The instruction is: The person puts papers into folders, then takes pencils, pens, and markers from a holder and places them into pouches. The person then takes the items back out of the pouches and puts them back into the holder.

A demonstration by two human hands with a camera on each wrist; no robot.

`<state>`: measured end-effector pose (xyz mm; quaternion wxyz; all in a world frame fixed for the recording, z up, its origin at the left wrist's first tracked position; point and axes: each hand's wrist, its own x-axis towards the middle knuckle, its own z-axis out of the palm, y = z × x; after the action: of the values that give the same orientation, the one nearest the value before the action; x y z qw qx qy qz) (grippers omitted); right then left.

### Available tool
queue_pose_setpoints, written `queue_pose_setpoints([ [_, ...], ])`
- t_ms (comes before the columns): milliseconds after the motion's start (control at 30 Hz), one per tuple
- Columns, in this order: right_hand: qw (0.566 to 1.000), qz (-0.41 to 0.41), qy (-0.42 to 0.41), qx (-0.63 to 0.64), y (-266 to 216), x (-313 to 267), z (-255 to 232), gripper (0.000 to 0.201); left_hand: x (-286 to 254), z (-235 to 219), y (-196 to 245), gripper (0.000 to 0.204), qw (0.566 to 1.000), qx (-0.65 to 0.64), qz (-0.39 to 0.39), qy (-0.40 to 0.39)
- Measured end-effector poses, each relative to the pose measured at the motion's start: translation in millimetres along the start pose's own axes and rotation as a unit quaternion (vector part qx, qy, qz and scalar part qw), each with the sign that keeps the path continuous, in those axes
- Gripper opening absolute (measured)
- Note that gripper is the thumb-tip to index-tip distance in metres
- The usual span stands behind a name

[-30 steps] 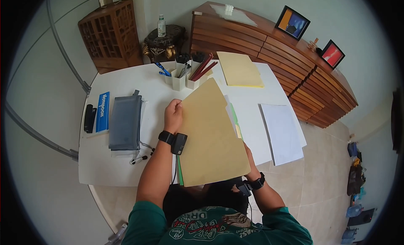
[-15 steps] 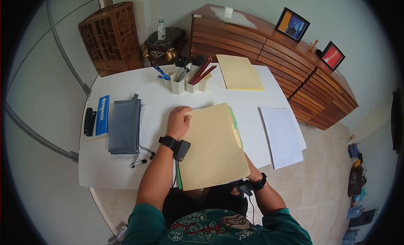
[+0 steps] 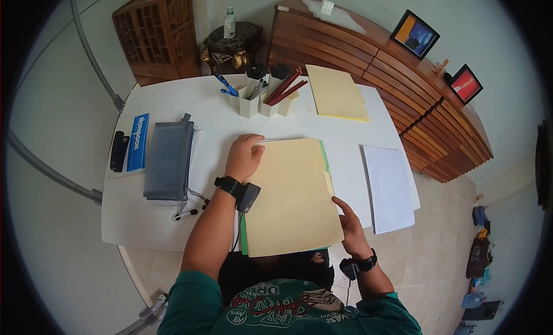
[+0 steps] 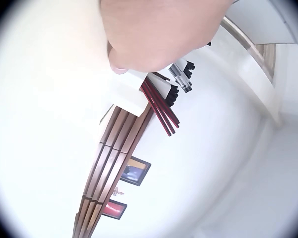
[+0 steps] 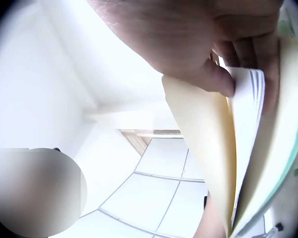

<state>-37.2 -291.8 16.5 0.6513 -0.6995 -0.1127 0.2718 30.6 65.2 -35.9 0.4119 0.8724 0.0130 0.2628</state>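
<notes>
A manila folder [image 3: 291, 197] lies close over the table's front edge, with green folder edges [image 3: 243, 237] showing from under it. My left hand [image 3: 243, 156] grips its upper left corner, the thumb on the cover. At the lower right side is my right hand [image 3: 354, 237], its index finger stretched along the folder's edge. In the right wrist view the folder's cover [image 5: 198, 134] stands partly lifted, and that hand pinches white sheets [image 5: 246, 109] inside between thumb and fingers. The left wrist view shows the left thumb [image 4: 120, 67] against the pale folder.
On the left are a grey mesh pouch [image 3: 168, 159], a blue notebook [image 3: 137, 142] and a black stapler [image 3: 119, 150]. White pen holders [image 3: 249, 107] stand at the back, beside more manila folders [image 3: 338, 93]. White paper [image 3: 389, 188] lies at the table's right edge.
The folder has come down from a raised tilt to lie lower and flatter. My right hand, mostly hidden behind it before, now shows at its right edge. The left hand stays at the upper left corner.
</notes>
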Motion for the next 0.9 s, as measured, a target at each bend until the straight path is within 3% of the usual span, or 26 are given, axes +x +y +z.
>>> queue_pose_setpoints([
  [133, 0.999, -0.027, 0.011, 0.014, 6, -1, 5, 0.066, 1, 0, -1, 0.027, 1.0, 0.011, 0.012, -0.001],
  [367, 0.999, -0.044, 0.002, 0.027, 19, 9, 2, 0.068, 0, 0, 3, 0.023, 1.0, 0.015, 0.003, -0.002],
  [433, 0.985, -0.153, -0.008, -0.081, 18, 11, 3, 0.064, 0, -1, 3, 0.023, 1.0, 0.016, 0.002, -0.001],
  [467, 0.984, -0.155, -0.009, -0.083, 12, 7, 2, 0.064, 0, -1, 3, 0.023, 1.0, 0.017, 0.0, -0.002],
  [533, 0.964, -0.044, 0.034, -0.261, -5, -8, -4, 0.051, 0, -1, 3, 0.023, 1.0, 0.022, 0.007, 0.001],
  [600, 0.898, -0.112, 0.142, -0.4, -12, -19, -9, 0.04, -1, -1, 2, 0.023, 1.0, 0.028, 0.012, 0.002],
  [667, 0.906, -0.1, 0.154, -0.382, -23, -28, -8, 0.044, -2, 0, 2, 0.023, 1.0, 0.023, 0.017, 0.007],
  [733, 0.853, -0.256, 0.047, -0.453, -28, -32, 4, 0.065, -1, -1, 2, 0.022, 1.0, 0.023, 0.012, 0.006],
  [767, 0.874, -0.217, -0.01, -0.434, -21, -32, 13, 0.084, 0, 0, 3, 0.022, 1.0, 0.023, 0.007, 0.003],
  [800, 0.846, -0.24, -0.023, -0.476, -19, -29, 26, 0.094, 0, 1, 3, 0.022, 1.0, 0.022, 0.01, 0.001],
  [900, 0.822, -0.242, -0.003, -0.516, 4, -15, 40, 0.096, 1, 0, 2, 0.022, 0.999, 0.03, -0.002, -0.013],
])
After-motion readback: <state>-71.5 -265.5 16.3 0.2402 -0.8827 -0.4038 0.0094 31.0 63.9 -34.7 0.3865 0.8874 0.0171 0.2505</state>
